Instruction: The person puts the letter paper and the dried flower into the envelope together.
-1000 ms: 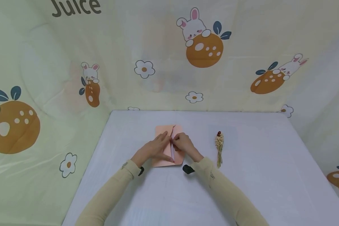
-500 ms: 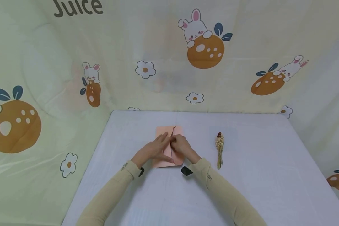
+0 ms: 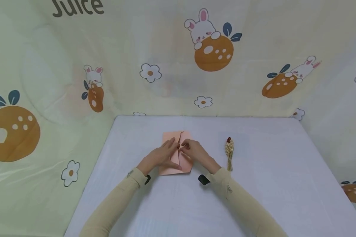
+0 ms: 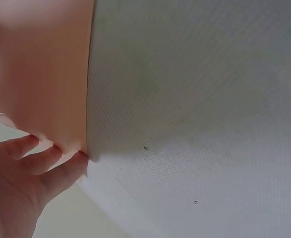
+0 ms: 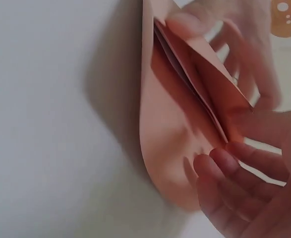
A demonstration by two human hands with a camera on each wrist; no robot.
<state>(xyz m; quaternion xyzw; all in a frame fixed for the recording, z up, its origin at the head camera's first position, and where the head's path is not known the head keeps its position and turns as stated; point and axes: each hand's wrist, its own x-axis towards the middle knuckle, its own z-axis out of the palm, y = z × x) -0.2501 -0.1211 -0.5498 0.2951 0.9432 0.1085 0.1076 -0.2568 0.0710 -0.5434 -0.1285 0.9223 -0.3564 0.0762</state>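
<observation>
A peach-pink paper envelope [image 3: 184,161] lies on the white table, with a slit down its middle. In the right wrist view its mouth gapes, and a card with a thin pale-purple edge [image 5: 177,64] sits inside. My left hand [image 3: 161,154] rests spread on the envelope's left part, its thumb near the slit's lower end. The left wrist view shows its fingers [image 4: 63,173] against the paper edge. My right hand [image 3: 195,152] is over the right side of the slit, fingers loosely bent, their tips [image 5: 224,161] near the mouth. Nothing shows gripped between them.
A small bunch of dried flowers [image 3: 229,153] with a dark red bloom lies to the right of the envelope. The white table [image 3: 270,171] ends at a patterned curtain [image 3: 166,89] at the back and sides. Both wrists carry a black device [image 3: 203,179].
The purple strip showing in the slit has gone from sight in the head view. My right hand has pulled slightly right and its fingers have loosened. My left hand stays in place.
</observation>
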